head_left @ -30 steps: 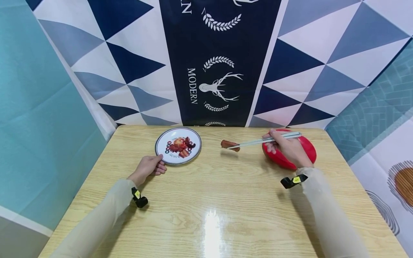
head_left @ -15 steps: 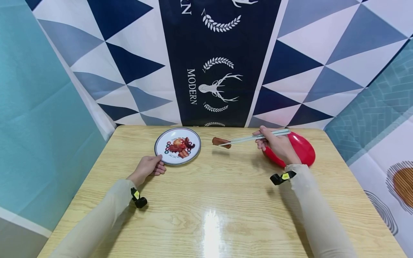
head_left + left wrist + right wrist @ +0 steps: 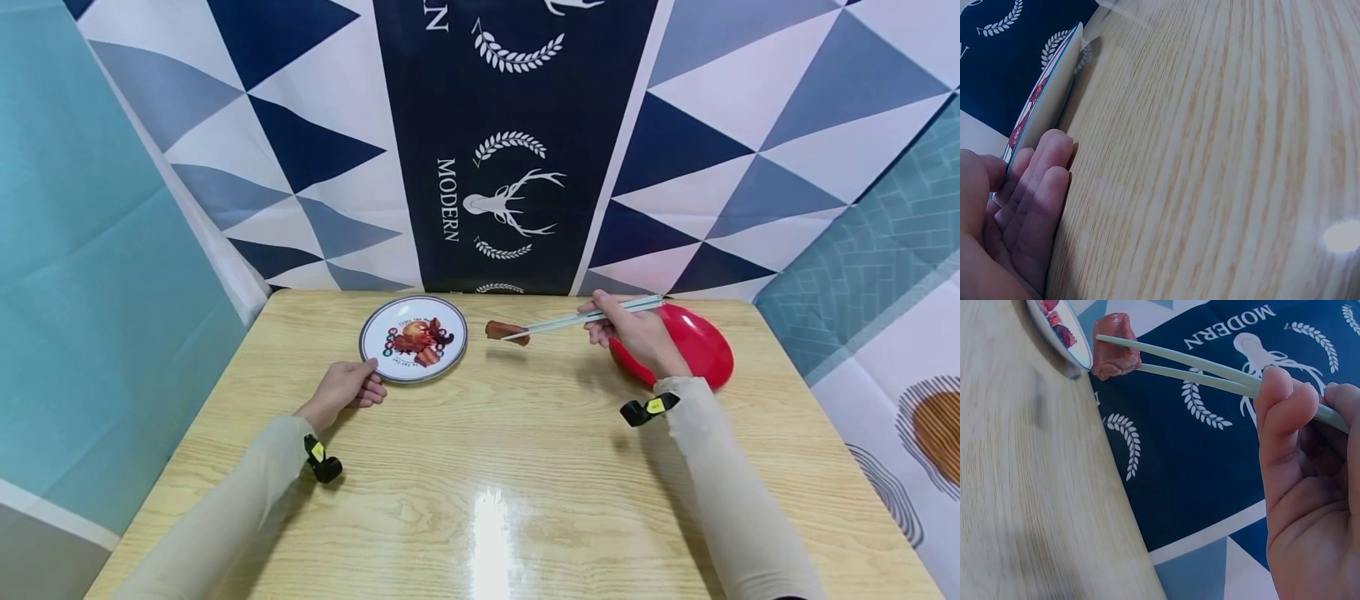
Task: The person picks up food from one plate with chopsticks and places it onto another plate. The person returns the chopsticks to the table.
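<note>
My left hand (image 3: 345, 390) pinches the near-left rim of a white plate (image 3: 378, 333) with a dark blue edge. Its thumb lies on the rim and the fingers reach beneath. Red-brown food shapes and lettering show in the middle of the plate. In my right hand (image 3: 633, 333) is a pair of pale green chopsticks (image 3: 1210, 367), slanting left. Their tips grip a brown chunk of meat (image 3: 1115, 347), held above the table to the right of the plate. A red dish (image 3: 697, 350) stands behind and under the right hand, which hides part of it.
The wood-grain table (image 3: 465, 467) ends at a patterned cloth wall (image 3: 517, 100) behind the plate and dish. Teal sheeting (image 3: 112, 275) rises along the left side, and more patterned cloth hangs on the right.
The right hand has moved left, carrying the chopsticks and the meat closer to the plate. More of the red dish shows. The left hand and the plate stay where they were.
</note>
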### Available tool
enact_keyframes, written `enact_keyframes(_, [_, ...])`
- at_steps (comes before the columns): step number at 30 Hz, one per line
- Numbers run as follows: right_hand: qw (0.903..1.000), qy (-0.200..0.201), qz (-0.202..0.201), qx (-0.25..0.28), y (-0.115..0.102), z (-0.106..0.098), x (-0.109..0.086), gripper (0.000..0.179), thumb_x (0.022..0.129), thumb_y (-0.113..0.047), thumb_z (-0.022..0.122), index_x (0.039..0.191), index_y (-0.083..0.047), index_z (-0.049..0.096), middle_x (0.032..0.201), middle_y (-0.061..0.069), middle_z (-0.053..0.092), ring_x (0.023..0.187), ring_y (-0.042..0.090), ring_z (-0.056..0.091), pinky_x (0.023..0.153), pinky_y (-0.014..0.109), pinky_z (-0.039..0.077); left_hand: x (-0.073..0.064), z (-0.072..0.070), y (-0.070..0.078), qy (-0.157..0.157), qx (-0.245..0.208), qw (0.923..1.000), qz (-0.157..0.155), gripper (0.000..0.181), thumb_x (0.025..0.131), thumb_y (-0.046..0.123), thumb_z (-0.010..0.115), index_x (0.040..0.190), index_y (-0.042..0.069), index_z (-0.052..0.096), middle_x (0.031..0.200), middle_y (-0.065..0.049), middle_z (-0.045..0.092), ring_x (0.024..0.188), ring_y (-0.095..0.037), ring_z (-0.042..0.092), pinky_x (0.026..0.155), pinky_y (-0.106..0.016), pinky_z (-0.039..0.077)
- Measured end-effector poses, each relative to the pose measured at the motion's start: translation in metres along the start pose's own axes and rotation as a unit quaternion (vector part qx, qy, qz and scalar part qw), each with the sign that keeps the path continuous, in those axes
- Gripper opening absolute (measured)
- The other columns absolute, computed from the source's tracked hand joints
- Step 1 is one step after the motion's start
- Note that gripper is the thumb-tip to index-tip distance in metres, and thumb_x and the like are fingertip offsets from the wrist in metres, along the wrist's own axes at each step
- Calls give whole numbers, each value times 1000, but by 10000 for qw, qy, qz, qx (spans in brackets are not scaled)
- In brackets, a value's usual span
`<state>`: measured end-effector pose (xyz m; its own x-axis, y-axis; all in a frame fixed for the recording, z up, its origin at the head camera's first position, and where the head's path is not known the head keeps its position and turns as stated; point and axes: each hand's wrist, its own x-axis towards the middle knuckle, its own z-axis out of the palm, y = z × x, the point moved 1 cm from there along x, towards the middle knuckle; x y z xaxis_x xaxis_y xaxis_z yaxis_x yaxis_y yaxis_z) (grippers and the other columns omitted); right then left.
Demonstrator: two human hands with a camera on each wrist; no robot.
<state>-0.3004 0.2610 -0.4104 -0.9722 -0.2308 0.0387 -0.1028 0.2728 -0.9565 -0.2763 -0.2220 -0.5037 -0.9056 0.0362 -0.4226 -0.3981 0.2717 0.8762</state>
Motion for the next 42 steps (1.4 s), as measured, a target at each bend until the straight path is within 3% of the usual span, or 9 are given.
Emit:
enact_keyframes(15, [9994, -320, -117, 99, -3, 19, 12, 55, 105, -49, 55, 121, 1, 70, 83, 10, 72, 65, 16, 63, 64, 21, 58, 1, 0, 2, -58, -110, 9999, 39, 46, 110, 40, 50, 105, -3, 67, 78, -2, 74, 64, -7, 70, 62, -21, 61])
enact_keyframes(23, [9973, -597, -340, 261, -3, 31, 20, 50, 108, -40, 54, 119, 6, 69, 79, 8, 72, 62, 14, 64, 61, 21, 59, -1, 0, 5, -35, -72, 10000, 12, 47, 109, 40, 49, 107, -4, 66, 78, -1, 73, 64, -7, 69, 61, -21, 60])
enact_keyframes(31, [9959, -631, -428, 496, -6, 47, 27, 39, 108, -33, 56, 115, 1, 73, 80, 10, 74, 64, 22, 69, 64, 28, 64, -1, 0, 4, -45, -66, 10000, 14, 48, 109, 40, 50, 107, -5, 66, 79, -2, 74, 64, -7, 69, 62, -21, 61])
enact_keyframes(42, [9915, -746, -579, 891, -12, 72, 33, 41, 108, -24, 56, 115, 14, 68, 78, 11, 72, 62, 16, 69, 62, 30, 64, -1, 0, 3, -17, -37, 10000, 2, 47, 110, 40, 49, 106, -4, 67, 79, -2, 74, 65, -7, 70, 63, -21, 61])
